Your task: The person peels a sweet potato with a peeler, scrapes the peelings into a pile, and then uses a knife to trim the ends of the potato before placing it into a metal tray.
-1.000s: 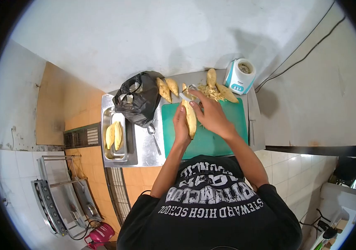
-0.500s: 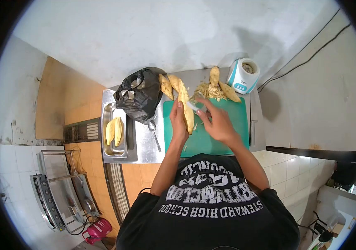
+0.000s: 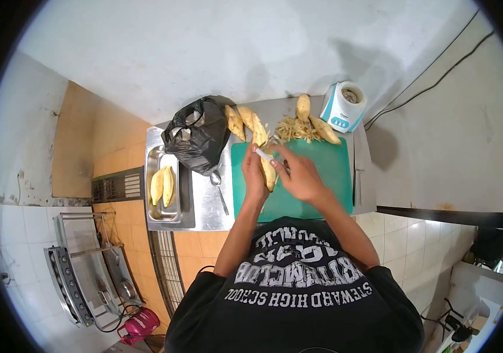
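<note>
My left hand (image 3: 253,173) is wrapped round a long yellowish root (image 3: 269,175), held lengthwise over the left part of the green cutting board (image 3: 316,176). In my right hand (image 3: 303,176), slightly blurred, is a white-handled peeler or knife (image 3: 264,155), which lies across the root near my left thumb; its exact shape is unclear. A heap of peelings (image 3: 295,129) rests at the back of the board, with one whole root (image 3: 303,107) behind it and another root (image 3: 325,130) to its right. More unpeeled roots (image 3: 235,122) lie at the back left of the board.
Left of the board are a black plastic bag (image 3: 198,138), a spoon (image 3: 219,188) and a steel tray (image 3: 175,216) holding two peeled roots (image 3: 168,186). A white and blue appliance base (image 3: 341,112) stands at the back right, near the wall.
My right hand has moved slightly left, bringing the tool from the root's right side across it. The root has shifted slightly in my left hand.
</note>
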The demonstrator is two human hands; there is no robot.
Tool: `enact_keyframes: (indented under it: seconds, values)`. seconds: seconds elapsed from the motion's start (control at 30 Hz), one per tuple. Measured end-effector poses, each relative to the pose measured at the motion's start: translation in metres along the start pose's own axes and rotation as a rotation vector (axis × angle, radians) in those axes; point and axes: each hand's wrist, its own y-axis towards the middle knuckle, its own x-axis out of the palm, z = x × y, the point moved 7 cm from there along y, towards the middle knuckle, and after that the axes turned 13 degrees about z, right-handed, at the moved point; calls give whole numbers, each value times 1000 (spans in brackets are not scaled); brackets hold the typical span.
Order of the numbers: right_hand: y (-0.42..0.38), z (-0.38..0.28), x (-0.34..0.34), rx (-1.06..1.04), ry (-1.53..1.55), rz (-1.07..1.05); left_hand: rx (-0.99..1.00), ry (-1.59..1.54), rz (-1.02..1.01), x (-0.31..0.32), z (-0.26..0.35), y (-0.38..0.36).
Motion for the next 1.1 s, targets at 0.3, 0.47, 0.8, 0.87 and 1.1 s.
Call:
enact_keyframes:
  seconds: [0.3,0.47,0.8,0.87,1.1]
  values:
    - [-48,25,9,-5,102,-117,-2,5,218,-21,28,16]
    - [-14,3,-6,44,106,-52,-15,1,157,-21,17,12]
    - [-14,3,27,25,99,-82,53,-89,153,-8,21,12]
    - [-25,5,28,22,121,-85,11,-56,185,-23,7,20]
    - [-49,12,28,-18,150,-89,-61,-132,338,-32,1,24]
